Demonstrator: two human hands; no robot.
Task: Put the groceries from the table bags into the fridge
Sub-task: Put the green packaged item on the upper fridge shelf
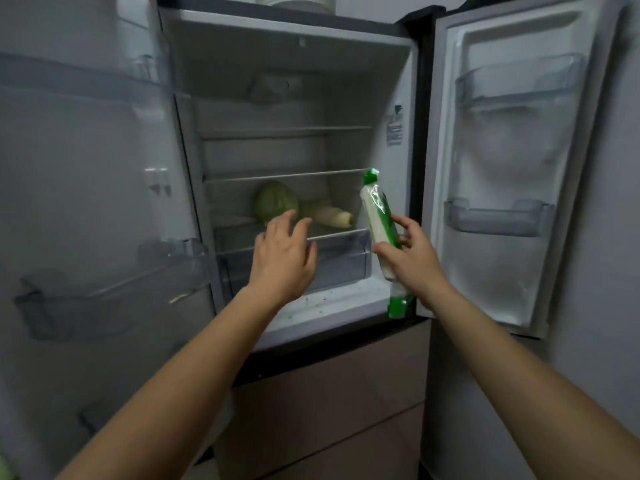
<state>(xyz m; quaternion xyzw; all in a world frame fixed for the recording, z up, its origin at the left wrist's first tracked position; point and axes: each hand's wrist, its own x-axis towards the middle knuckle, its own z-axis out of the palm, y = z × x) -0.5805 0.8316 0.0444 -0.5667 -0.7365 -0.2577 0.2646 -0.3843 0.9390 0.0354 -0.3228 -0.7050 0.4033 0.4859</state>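
The fridge (298,109) stands open with both doors swung wide. My right hand (412,252) grips a long white packet with green ends (377,220), held upright in front of the fridge's right wall. My left hand (282,252) reaches with relaxed fingers toward the lower shelf and holds nothing. On that shelf lie a green cabbage (275,200) and a pale long vegetable (327,213). A clear drawer (343,258) sits below them, just behind my left hand.
The left door (86,202) has clear bins, and the right door (512,168) has two clear bins. Upper glass shelves (287,131) hold nothing visible. A stack of dishes (298,1) sits on top of the fridge. Brown drawer fronts (329,393) lie below.
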